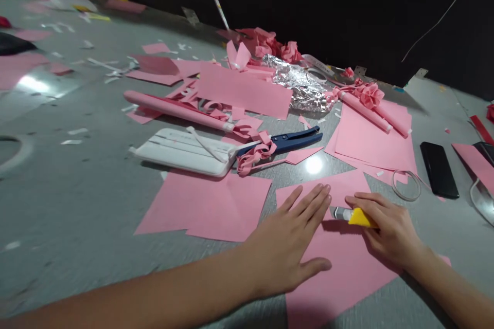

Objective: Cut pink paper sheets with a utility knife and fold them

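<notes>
A pink paper sheet lies on the grey table in front of me. My left hand rests flat on it, fingers stretched out and together, holding nothing. Just to its right, my right hand grips a yellow utility knife, its metal tip pointing left toward my left fingertips and lying against the paper.
More pink sheets lie to the left and at the right. Behind are a white box, blue-handled scissors, rolled pink paper, crumpled foil, paper flowers. A black phone and a tape ring lie at right.
</notes>
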`<state>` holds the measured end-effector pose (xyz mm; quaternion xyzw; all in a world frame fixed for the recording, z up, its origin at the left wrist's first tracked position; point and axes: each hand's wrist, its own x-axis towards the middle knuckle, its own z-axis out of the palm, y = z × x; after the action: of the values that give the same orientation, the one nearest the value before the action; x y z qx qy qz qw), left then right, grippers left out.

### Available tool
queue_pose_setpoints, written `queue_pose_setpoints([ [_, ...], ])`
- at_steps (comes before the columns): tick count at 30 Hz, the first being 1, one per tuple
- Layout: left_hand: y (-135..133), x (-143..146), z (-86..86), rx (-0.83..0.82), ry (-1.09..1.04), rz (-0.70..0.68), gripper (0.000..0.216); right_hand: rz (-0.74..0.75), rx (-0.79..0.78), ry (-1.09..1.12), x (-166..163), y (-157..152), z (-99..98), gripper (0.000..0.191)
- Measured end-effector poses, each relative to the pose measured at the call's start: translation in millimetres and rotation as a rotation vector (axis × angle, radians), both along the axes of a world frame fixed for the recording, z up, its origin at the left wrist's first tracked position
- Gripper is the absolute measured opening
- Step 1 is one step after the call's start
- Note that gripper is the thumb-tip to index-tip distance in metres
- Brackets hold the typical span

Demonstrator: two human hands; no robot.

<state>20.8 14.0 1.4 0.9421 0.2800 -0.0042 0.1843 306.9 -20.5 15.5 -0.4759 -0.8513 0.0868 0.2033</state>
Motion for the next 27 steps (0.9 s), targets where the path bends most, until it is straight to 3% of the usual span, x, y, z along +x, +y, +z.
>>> queue_pose_setpoints([
  [8, 3, -10, -3.0, 0.035, -0.026, 0.029, 0.098, -0.064, 0.035, -0.031, 13, 3, -2.3, 0.060],
  [14, 9, -12, 16.3, 0.004, 0.014, -0.027, 0.101, -0.076, -0.023, 0.113, 8, 6, -0.6, 0.055],
  [18, 16, -15, 30.1, 0.032, -0.049, 0.001, 0.089, -0.127, -0.078, 0.353, -5, 5, 5.3, 0.033],
  [20, 22, -9, 32.1, 0.065, -0.103, 0.046, 0.080, -0.186, -0.099, 0.471, -9, 5, 10.4, 0.027],
  [23, 30, 12, 28.1, 0.078, -0.130, 0.061, 0.087, -0.229, -0.150, 0.557, -7, 4, 21.9, 0.037],
  [27, 37, 37, 20.7, 0.030, -0.044, -0.023, 0.099, -0.222, -0.246, 0.414, 10, -9, 41.3, 0.037],
])
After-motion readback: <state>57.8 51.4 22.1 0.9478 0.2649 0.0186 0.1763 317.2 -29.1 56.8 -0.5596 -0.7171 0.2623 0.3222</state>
